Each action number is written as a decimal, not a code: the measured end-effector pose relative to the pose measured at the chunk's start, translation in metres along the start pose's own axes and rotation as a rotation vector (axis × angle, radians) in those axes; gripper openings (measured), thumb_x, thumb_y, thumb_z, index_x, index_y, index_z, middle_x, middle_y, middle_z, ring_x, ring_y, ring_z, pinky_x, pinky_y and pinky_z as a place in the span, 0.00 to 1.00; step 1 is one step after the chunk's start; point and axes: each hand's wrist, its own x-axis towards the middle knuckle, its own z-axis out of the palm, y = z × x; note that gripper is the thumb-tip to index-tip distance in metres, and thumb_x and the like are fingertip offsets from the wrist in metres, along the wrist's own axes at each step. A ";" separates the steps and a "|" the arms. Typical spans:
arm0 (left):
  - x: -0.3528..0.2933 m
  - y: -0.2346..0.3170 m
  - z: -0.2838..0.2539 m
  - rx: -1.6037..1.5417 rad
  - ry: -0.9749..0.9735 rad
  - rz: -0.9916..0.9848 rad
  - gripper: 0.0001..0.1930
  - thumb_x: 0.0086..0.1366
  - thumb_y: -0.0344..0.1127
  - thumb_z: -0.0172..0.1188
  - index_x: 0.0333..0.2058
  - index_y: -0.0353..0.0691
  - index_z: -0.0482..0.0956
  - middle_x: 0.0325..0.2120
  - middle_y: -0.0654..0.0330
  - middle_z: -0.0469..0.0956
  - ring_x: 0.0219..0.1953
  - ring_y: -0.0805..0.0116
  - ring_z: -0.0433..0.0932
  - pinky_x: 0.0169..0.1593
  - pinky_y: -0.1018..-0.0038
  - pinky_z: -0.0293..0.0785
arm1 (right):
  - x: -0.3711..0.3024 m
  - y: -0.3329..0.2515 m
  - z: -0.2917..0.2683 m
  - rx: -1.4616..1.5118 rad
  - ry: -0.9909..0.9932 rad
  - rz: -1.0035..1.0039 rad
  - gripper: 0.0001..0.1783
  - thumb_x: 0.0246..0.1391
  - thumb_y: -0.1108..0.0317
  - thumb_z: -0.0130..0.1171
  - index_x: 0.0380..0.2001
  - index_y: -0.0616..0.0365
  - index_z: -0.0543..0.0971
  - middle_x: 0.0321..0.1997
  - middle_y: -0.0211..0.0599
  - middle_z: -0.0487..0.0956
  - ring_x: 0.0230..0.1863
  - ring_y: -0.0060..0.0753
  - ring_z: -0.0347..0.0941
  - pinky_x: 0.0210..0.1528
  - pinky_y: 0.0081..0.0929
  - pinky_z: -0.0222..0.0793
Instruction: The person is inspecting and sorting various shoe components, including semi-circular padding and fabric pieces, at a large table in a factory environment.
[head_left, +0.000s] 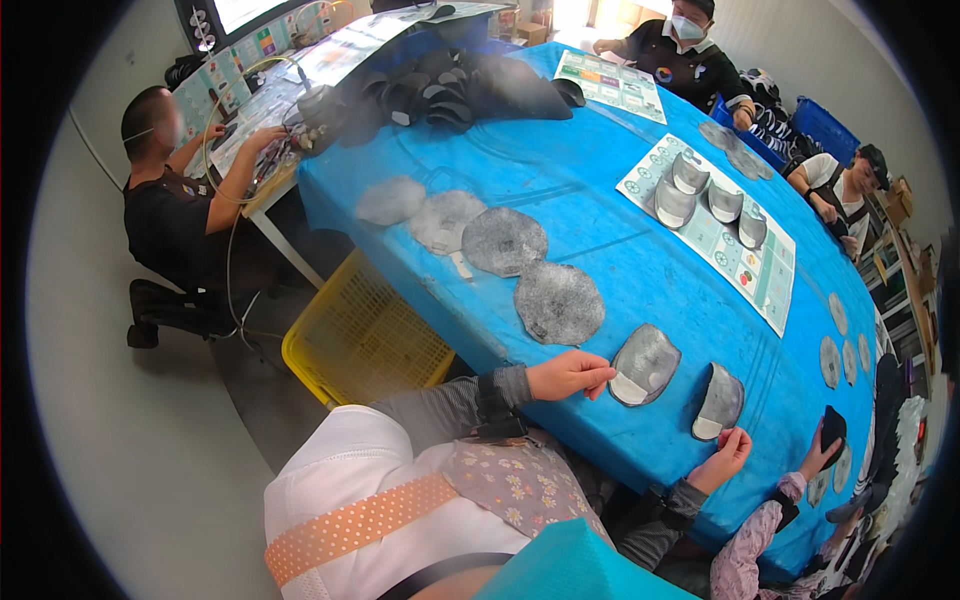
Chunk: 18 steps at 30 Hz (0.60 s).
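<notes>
Two pads (pixel 652 358) on table (pixel 640 290), discs (pixel 560 303) at their ten o'clock, pad-laden sheet (pixel 765 290) at twelve, off-table basket (pixel 365 325) at nine

Two grey, curved fabric pieces lie side by side, well clear of each other, near the edge of the blue table cover (pixel 640 440). The left fabric piece (pixel 652 360) is broad and rounded, with a dark rim, a lighter sheen across its middle and a whitish band along its lower left edge. The right fabric piece (pixel 724 396) looks narrower, curled lengthwise, its lower end whitish.
</notes>
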 end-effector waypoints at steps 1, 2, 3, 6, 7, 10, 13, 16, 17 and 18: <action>0.000 0.000 0.001 0.010 0.000 -0.007 0.16 0.73 0.42 0.49 0.28 0.39 0.73 0.21 0.68 0.71 0.28 0.79 0.69 0.34 0.78 0.68 | 0.000 0.000 0.000 0.005 0.007 0.003 0.08 0.65 0.65 0.52 0.35 0.58 0.73 0.29 0.25 0.72 0.31 0.15 0.65 0.37 0.15 0.63; 0.000 0.001 0.001 -0.014 0.010 -0.017 0.14 0.72 0.41 0.51 0.29 0.39 0.73 0.22 0.68 0.72 0.28 0.80 0.69 0.35 0.78 0.68 | 0.000 0.001 0.000 0.002 0.005 -0.001 0.08 0.65 0.65 0.52 0.35 0.58 0.73 0.29 0.25 0.73 0.31 0.15 0.65 0.36 0.15 0.63; 0.000 0.001 0.002 -0.039 0.020 -0.027 0.12 0.71 0.40 0.52 0.30 0.39 0.73 0.23 0.68 0.72 0.29 0.80 0.69 0.35 0.78 0.68 | 0.001 0.002 0.000 0.003 0.010 -0.001 0.08 0.65 0.65 0.52 0.35 0.58 0.73 0.29 0.25 0.73 0.31 0.15 0.65 0.36 0.15 0.63; 0.000 0.002 0.005 -0.082 0.041 -0.009 0.08 0.68 0.37 0.57 0.35 0.39 0.72 0.27 0.68 0.73 0.31 0.80 0.70 0.36 0.79 0.69 | 0.001 0.003 -0.001 0.002 0.009 0.000 0.07 0.66 0.66 0.52 0.35 0.58 0.73 0.29 0.26 0.73 0.32 0.15 0.65 0.37 0.15 0.64; 0.000 0.002 0.005 -0.089 0.041 0.004 0.07 0.67 0.36 0.58 0.36 0.40 0.72 0.29 0.69 0.74 0.31 0.80 0.70 0.37 0.79 0.69 | 0.002 0.003 -0.002 0.005 0.016 0.004 0.07 0.66 0.66 0.52 0.35 0.58 0.74 0.30 0.26 0.73 0.32 0.15 0.66 0.37 0.15 0.64; 0.000 0.001 0.005 -0.031 0.034 0.009 0.09 0.66 0.34 0.60 0.41 0.40 0.72 0.32 0.68 0.74 0.33 0.80 0.71 0.38 0.79 0.70 | 0.002 0.004 -0.003 0.003 -0.009 -0.003 0.07 0.66 0.66 0.52 0.36 0.58 0.74 0.30 0.26 0.73 0.32 0.15 0.66 0.37 0.15 0.64; 0.000 0.000 0.005 -0.075 0.023 0.004 0.08 0.67 0.35 0.59 0.41 0.40 0.72 0.32 0.68 0.75 0.34 0.80 0.71 0.39 0.79 0.70 | 0.001 0.004 -0.003 0.001 -0.006 0.006 0.07 0.66 0.66 0.51 0.36 0.58 0.74 0.30 0.26 0.73 0.32 0.15 0.66 0.37 0.15 0.65; 0.000 0.000 0.005 -0.094 0.024 -0.009 0.08 0.67 0.35 0.58 0.41 0.39 0.73 0.32 0.67 0.75 0.34 0.80 0.71 0.39 0.79 0.71 | 0.001 0.002 -0.003 0.009 -0.001 0.005 0.08 0.66 0.66 0.51 0.36 0.58 0.74 0.30 0.26 0.73 0.32 0.15 0.66 0.38 0.15 0.65; 0.001 0.000 0.005 -0.094 0.026 -0.010 0.08 0.67 0.35 0.58 0.41 0.39 0.73 0.32 0.67 0.75 0.33 0.80 0.71 0.39 0.79 0.71 | 0.000 0.002 -0.002 0.005 -0.009 0.004 0.08 0.66 0.66 0.51 0.36 0.59 0.74 0.30 0.26 0.73 0.32 0.15 0.66 0.38 0.15 0.65; 0.001 0.000 0.005 -0.092 0.023 -0.008 0.08 0.67 0.35 0.58 0.41 0.38 0.73 0.32 0.67 0.75 0.33 0.80 0.71 0.38 0.79 0.70 | 0.000 0.001 -0.002 0.005 -0.009 0.006 0.08 0.66 0.66 0.52 0.36 0.59 0.74 0.30 0.26 0.73 0.33 0.15 0.66 0.38 0.15 0.65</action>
